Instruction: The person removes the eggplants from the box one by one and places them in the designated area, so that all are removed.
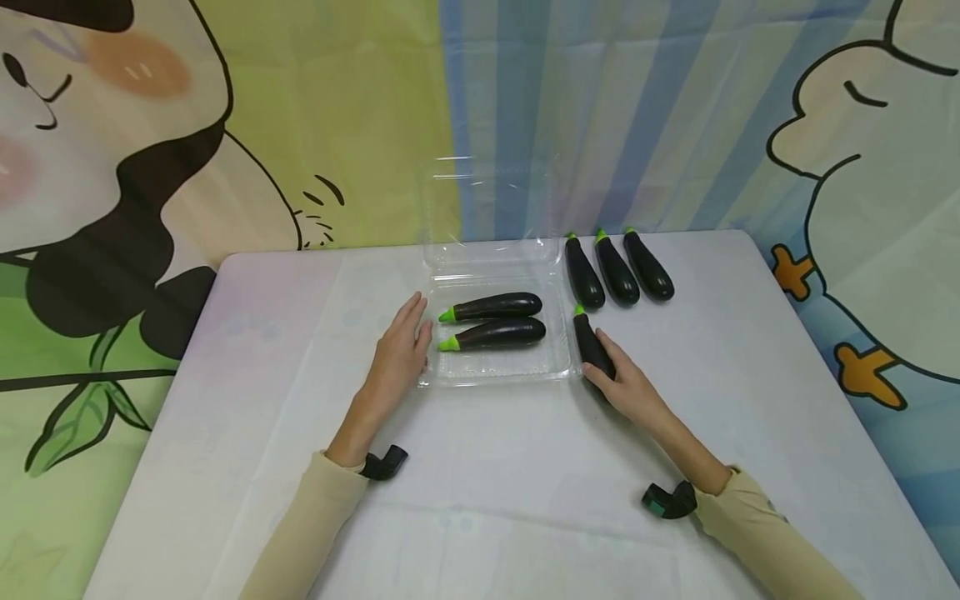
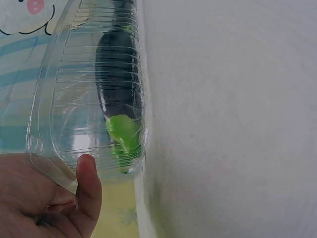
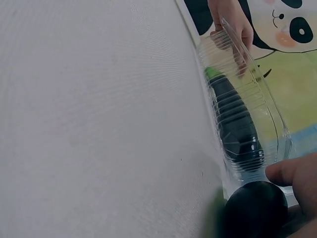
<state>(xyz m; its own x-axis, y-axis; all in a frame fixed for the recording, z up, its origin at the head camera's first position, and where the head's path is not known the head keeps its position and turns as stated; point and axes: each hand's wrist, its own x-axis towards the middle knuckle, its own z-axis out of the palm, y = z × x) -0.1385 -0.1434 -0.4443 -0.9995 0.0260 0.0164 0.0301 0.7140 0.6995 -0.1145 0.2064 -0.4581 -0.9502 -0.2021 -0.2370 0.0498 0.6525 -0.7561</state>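
Note:
In the head view, my right hand [image 1: 626, 383] grips a dark eggplant [image 1: 591, 342] with a bright green stem end, just right of a clear plastic clamshell container [image 1: 558, 367]. The right wrist view shows its rounded end [image 3: 255, 206] close by the thumb. My left hand [image 1: 397, 354] rests against the container's left side, its fingers fairly straight and the thumb [image 2: 89, 178] at the rim. Inside the container, an upper eggplant [image 1: 498, 306] and a lower eggplant [image 1: 501, 333] lie side by side, green ends to the left.
Three more eggplants [image 1: 617, 268] lie in a row at the table's back right. The container's clear lid [image 1: 491, 208] stands raised behind its base. A white cloth covers the table [image 1: 510, 483], and a cartoon-printed curtain [image 1: 360, 125] hangs behind it.

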